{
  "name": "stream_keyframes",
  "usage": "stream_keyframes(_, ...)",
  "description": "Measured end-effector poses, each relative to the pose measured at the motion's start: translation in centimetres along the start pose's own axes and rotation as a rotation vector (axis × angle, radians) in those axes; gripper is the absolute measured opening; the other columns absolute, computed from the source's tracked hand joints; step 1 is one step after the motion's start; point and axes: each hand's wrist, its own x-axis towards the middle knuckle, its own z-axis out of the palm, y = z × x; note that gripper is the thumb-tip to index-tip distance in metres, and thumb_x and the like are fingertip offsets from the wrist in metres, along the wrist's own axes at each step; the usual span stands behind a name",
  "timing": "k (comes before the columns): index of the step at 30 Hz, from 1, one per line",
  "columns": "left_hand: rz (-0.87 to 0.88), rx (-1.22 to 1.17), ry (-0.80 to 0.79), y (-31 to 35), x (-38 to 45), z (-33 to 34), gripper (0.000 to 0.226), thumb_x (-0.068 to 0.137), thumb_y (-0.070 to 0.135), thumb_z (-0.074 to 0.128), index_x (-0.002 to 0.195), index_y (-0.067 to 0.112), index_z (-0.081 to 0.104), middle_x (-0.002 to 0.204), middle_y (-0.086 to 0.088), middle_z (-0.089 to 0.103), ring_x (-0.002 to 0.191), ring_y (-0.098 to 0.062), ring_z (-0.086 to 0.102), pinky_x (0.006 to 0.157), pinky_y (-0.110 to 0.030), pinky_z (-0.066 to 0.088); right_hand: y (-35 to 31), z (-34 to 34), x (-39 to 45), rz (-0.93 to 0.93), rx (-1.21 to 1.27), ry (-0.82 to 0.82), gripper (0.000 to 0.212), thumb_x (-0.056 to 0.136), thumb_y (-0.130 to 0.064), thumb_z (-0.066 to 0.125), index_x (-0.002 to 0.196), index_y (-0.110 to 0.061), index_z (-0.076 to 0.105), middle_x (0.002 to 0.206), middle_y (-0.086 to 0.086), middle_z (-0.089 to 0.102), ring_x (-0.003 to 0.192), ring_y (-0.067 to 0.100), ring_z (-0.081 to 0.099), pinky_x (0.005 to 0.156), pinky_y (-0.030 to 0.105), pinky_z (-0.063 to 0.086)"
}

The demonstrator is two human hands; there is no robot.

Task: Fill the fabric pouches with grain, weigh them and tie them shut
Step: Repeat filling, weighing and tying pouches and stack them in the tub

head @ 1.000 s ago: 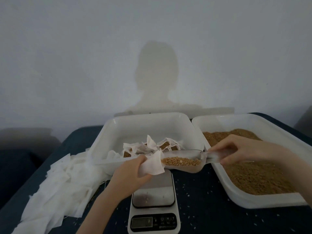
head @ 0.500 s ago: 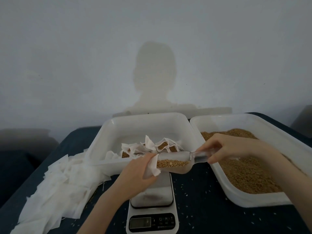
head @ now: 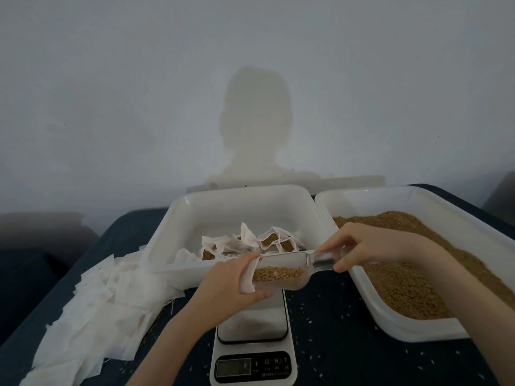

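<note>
While my left hand (head: pixel 228 285) grips the pouch (head: pixel 247 277) mouth, my right hand (head: pixel 362 247) fingers pinch the grain-loaded scoop (head: pixel 287 274) above the scale (head: pixel 253 349).

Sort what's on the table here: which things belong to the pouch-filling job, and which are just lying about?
In use:
left hand holding the pouch
right hand holding the scoop
grain tray
filled pouches in the left tray
empty pouches
scale

Lying about:
spilled grains on the dark cloth
</note>
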Motion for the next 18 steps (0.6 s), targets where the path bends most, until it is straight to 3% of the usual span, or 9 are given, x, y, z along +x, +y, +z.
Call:
stream_keyframes(5, -0.012, 0.038, 0.012, 0.3, 0.0, 0.1, 0.082, 0.067, 0.068, 0.063, 0.140, 0.041, 0.034, 0.111, 0.029, 0.051, 0.093, 0.012, 0.048, 0.076, -0.006, 0.036, 0.0, 0.0, -0.2, -0.005, -0.055, 0.069, 0.035, 0.084, -0.016, 0.069, 0.112, -0.037, 0.070, 0.060, -0.015, 0.052, 0.051, 0.000, 0.039, 0.052, 0.012, 0.033)
stream_keyframes(8, -0.044, -0.003, -0.087, 0.4, 0.0, 0.1, 0.094, 0.067, 0.064, 0.065, 0.146, 0.040, 0.021, 0.117, 0.027, 0.045, 0.102, 0.007, 0.047, 0.081, -0.008, 0.035, 0.0, -0.2, -0.6, 0.000, -0.087, 0.079, 0.035, 0.083, -0.018, 0.069, 0.110, -0.041, 0.071, 0.061, -0.019, 0.056, 0.053, -0.003, 0.041, 0.055, 0.010, 0.035)
stream_keyframes(12, -0.050, -0.079, -0.236, 0.1, -0.2, -0.3, 0.095, 0.078, 0.052, 0.066, 0.150, 0.041, 0.005, 0.133, 0.027, 0.035, 0.116, 0.010, 0.040, 0.084, 0.003, 0.031, 0.1, -0.3, -1.0, 0.007, -0.085, 0.071, 0.037, 0.084, -0.014, 0.069, 0.112, -0.037, 0.070, 0.057, -0.017, 0.048, 0.053, -0.001, 0.039, 0.055, 0.013, 0.033)
stream_keyframes(15, -0.054, -0.132, -0.272, 0.0, -0.2, -0.6, 0.090, 0.082, 0.048, 0.066, 0.149, 0.044, 0.006, 0.140, 0.028, 0.028, 0.125, 0.011, 0.031, 0.094, 0.000, 0.025, 0.2, -0.3, -1.3, 0.015, -0.075, 0.071, 0.038, 0.084, -0.011, 0.068, 0.112, -0.036, 0.070, 0.058, -0.016, 0.050, 0.054, 0.003, 0.040, 0.056, 0.014, 0.034)
stream_keyframes(18, -0.061, -0.162, -0.246, 0.0, 0.0, -0.6, 0.083, 0.082, 0.044, 0.068, 0.147, 0.045, 0.018, 0.142, 0.027, 0.029, 0.129, 0.008, 0.027, 0.103, -0.011, 0.024, 0.1, -0.3, -1.3, 0.024, -0.074, 0.062, 0.038, 0.083, -0.011, 0.068, 0.108, -0.039, 0.072, 0.061, -0.009, 0.051, 0.056, 0.007, 0.039, 0.057, 0.018, 0.032)
